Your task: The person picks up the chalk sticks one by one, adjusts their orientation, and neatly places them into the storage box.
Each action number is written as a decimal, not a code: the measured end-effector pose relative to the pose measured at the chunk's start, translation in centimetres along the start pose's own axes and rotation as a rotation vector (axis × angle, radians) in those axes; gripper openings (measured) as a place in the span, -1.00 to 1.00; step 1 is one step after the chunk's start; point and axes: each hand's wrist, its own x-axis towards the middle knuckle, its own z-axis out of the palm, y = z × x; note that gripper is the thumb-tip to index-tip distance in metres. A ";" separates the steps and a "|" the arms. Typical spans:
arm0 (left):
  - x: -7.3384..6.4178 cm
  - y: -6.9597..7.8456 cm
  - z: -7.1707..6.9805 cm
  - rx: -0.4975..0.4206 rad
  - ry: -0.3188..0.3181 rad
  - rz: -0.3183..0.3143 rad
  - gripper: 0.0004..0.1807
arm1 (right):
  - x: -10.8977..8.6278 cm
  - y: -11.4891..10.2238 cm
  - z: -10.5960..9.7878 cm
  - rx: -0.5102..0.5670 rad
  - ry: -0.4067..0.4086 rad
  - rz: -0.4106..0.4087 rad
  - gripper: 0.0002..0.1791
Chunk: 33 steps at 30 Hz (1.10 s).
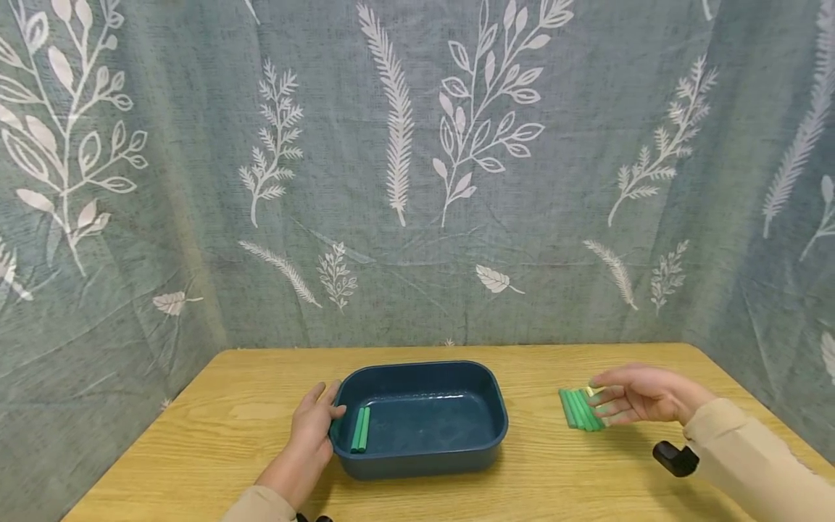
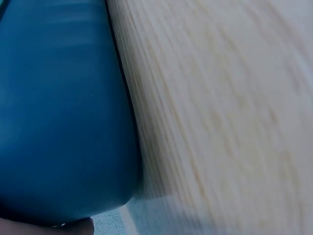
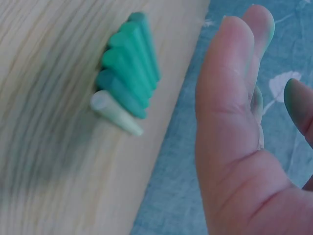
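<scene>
My left hand (image 1: 312, 428) holds the left end of a dark blue plastic tub (image 1: 417, 464), its thumb over the rim and its other fingers along the outside. Inside the tub, two green chalk sticks (image 1: 361, 429) lie side by side near the left wall. My right hand (image 1: 642, 395) hovers with fingers spread and nothing in its grasp, near a row of several green chalk sticks (image 1: 575, 409) on the table. A pale yellowish chalk stick (image 3: 115, 112) ends that row in the right wrist view. Green dust marks the right fingertips (image 3: 259, 24).
The wooden table (image 1: 535, 471) carries the tub left of centre and the chalk row to its right. A grey-green curtain (image 1: 417, 290) with white leaf patterns surrounds the table's back and sides. A black wrist device (image 1: 675, 459) sits by the right sleeve.
</scene>
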 end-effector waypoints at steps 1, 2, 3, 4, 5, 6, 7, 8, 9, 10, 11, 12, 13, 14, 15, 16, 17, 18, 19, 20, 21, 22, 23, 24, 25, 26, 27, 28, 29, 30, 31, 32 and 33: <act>0.0 0.0 0.0 0.000 -0.004 0.000 -0.19 | 0.0 0.2 -0.1 0.005 0.004 0.002 -0.61; 0.0 0.0 -0.1 -0.005 -0.010 0.002 -0.19 | 0.0 0.4 -0.3 0.010 0.006 0.002 -0.61; 0.0 0.0 -0.1 -0.007 -0.014 0.004 -0.19 | 0.0 0.5 -0.4 0.012 0.007 0.003 -0.58; 0.0 0.0 -0.2 -0.006 -0.017 0.005 -0.20 | 0.0 0.7 -0.5 0.016 0.009 0.006 -0.57; 0.0 0.0 -0.2 -0.008 -0.021 0.005 -0.20 | 0.0 0.8 -0.6 0.019 0.011 0.010 -0.57; 0.0 0.0 -0.2 -0.007 -0.022 0.005 -0.20 | 0.1 0.9 -0.7 0.023 0.018 0.016 -0.55; 0.0 0.0 -0.2 -0.006 -0.022 0.005 -0.20 | 0.1 0.9 -0.8 0.028 0.028 0.022 -0.57; 0.0 0.0 -0.2 -0.006 -0.022 0.003 -0.20 | 0.1 1.0 -0.9 0.031 0.033 0.024 -0.57; 0.0 0.0 -0.2 -0.004 -0.018 0.000 -0.20 | 0.1 1.1 -1.0 0.027 0.043 0.028 -0.59; 0.0 0.0 -0.2 -0.004 -0.017 -0.002 -0.19 | 0.1 1.2 -1.1 0.024 0.054 0.032 -0.62; 0.0 0.0 -0.2 -0.005 -0.016 -0.003 -0.19 | 0.0 1.3 -1.2 0.019 0.067 0.036 -0.65; 0.0 0.0 -0.2 -0.006 -0.014 -0.004 -0.19 | 0.0 1.4 -1.3 0.012 0.079 0.041 -0.67; 0.0 0.0 -0.1 -0.007 -0.013 -0.005 -0.19 | 0.1 1.5 -1.4 0.005 0.090 0.046 -0.69; 0.0 0.0 -0.1 -0.008 -0.013 -0.006 -0.19 | 0.1 1.6 -1.6 -0.004 0.099 0.050 -0.69; 0.0 0.1 -0.1 -0.009 -0.014 -0.007 -0.19 | 0.1 1.7 -1.7 -0.012 0.114 0.058 -0.69; 0.0 0.1 -0.1 -0.009 -0.018 -0.006 -0.19 | 0.1 1.8 -1.8 -0.019 0.126 0.065 -0.66; 0.0 0.1 -0.1 -0.006 -0.020 -0.007 -0.19 | 0.2 1.9 -2.0 -0.026 0.141 0.074 -0.64; 0.0 0.1 -0.1 -0.004 -0.018 -0.008 -0.19 | 0.3 2.1 -2.1 -0.032 0.155 0.083 -0.60; 0.0 0.1 -0.1 0.000 -0.018 -0.008 -0.19 | 0.5 2.1 -2.2 -0.037 0.170 0.093 -0.57; 0.0 0.1 -0.1 0.005 -0.017 -0.009 -0.19 | 0.6 2.2 -2.3 -0.045 0.185 0.102 -0.54; 0.0 0.1 -0.1 0.009 -0.015 -0.010 -0.19 | 0.8 2.3 -2.4 -0.052 0.199 0.109 -0.51; 0.1 0.1 -0.1 0.011 -0.013 -0.010 -0.19 | 0.9 2.4 -2.5 -0.059 0.209 0.116 -0.51; 0.1 0.0 -0.1 0.013 -0.010 -0.011 -0.19 | 1.1 2.5 -2.6 -0.060 0.222 0.122 -0.53; 0.1 0.0 -0.2 0.016 -0.007 -0.012 -0.19 | 1.2 2.5 -2.6 -0.063 0.231 0.126 -0.56; 0.2 0.0 -0.2 0.020 -0.006 -0.012 -0.19 | 1.4 2.6 -2.7 -0.066 0.240 0.131 -0.60; 0.2 -0.1 -0.2 0.018 -0.008 -0.010 -0.19 | 1.4 2.7 -2.8 -0.070 0.242 0.132 -0.63; 0.2 -0.1 -0.2 0.016 -0.010 -0.009 -0.19 | 1.5 2.8 -2.9 -0.071 0.243 0.134 -0.67; 0.2 -0.1 -0.2 0.018 -0.010 -0.009 -0.19 | 1.6 2.8 -2.9 -0.070 0.247 0.137 -0.71; 0.2 -0.1 -0.1 0.018 -0.011 -0.008 -0.19 | 1.7 2.9 -3.0 -0.067 0.253 0.143 -0.74; 0.2 -0.1 -0.1 0.019 -0.013 -0.007 -0.19 | 1.8 2.9 -3.0 -0.066 0.257 0.148 -0.77; 0.2 -0.1 -0.1 0.018 -0.015 -0.005 -0.19 | 1.9 3.0 -3.1 -0.063 0.261 0.153 -0.79; 0.2 -0.1 0.0 0.018 -0.019 -0.004 -0.19 | 2.0 3.0 -3.1 -0.060 0.265 0.158 -0.80; 0.2 0.0 0.1 0.020 -0.017 -0.006 -0.19 | 2.1 3.0 -3.1 -0.059 0.275 0.164 -0.81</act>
